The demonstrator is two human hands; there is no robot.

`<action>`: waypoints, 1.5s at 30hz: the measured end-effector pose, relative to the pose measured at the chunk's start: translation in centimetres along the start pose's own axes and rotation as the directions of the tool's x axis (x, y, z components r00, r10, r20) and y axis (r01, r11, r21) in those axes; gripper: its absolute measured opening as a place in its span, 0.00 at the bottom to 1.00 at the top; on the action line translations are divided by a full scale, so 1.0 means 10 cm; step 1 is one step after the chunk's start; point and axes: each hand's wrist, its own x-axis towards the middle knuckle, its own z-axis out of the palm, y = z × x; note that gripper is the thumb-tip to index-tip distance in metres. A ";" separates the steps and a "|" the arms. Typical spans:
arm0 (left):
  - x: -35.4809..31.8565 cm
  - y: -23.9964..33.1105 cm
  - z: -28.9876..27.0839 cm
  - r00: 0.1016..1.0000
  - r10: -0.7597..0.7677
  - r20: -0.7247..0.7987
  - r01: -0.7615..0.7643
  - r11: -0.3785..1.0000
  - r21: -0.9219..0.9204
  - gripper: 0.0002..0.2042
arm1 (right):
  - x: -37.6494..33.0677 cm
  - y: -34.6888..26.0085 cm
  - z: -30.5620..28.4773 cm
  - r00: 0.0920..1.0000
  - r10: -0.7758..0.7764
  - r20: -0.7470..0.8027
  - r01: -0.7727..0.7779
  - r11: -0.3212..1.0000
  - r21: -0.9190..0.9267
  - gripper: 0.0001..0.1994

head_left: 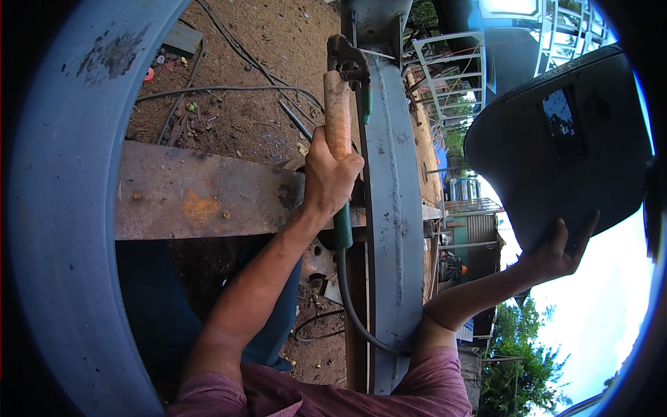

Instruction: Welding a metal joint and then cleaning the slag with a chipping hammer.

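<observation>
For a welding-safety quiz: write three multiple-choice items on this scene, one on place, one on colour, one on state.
1. Where is the welding shield?
A. Held up at the person's right
B. Lying on the dirt
C. Hung on the grey beam

2. What colour is the lower end of the electrode holder, by the cable?
A. Yellow
B. Green
C. White

3. How does the left hand stand?
A. Open, flat on the rusty plate
B. Closed round the holder's handle
C. Pointing at the ground

Answers:
1 A: the right hand props the dark shield from below, against the sky.
2 B: green shows under the fist, where the black cable leaves.
3 B: the fingers wrap the orange handle, beside the grey steel beam.
</observation>
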 end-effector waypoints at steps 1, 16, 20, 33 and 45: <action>0.00 0.00 0.00 1.000 -0.003 0.003 0.003 1.000 0.006 0.13 | 0.00 -0.01 0.00 1.000 0.007 0.002 -0.007 1.000 0.002 0.30; -0.09 0.16 -0.04 0.996 -0.057 0.072 0.053 0.997 0.059 0.16 | -0.12 -0.09 0.10 0.989 -0.045 0.144 0.037 0.997 0.062 0.30; -0.10 0.10 -0.03 0.996 -0.042 0.078 0.034 0.995 0.097 0.17 | -0.12 -0.06 0.11 0.989 -0.041 0.145 0.031 0.997 0.071 0.29; -0.09 0.15 -0.04 0.995 -0.073 0.061 0.066 0.991 0.118 0.17 | -0.12 -0.04 0.10 0.989 -0.020 0.150 0.008 0.997 0.078 0.27; -0.07 0.08 -0.04 0.996 -0.057 0.061 0.047 0.986 0.159 0.17 | -0.11 -0.04 0.11 0.990 -0.053 0.129 0.049 0.998 0.032 0.28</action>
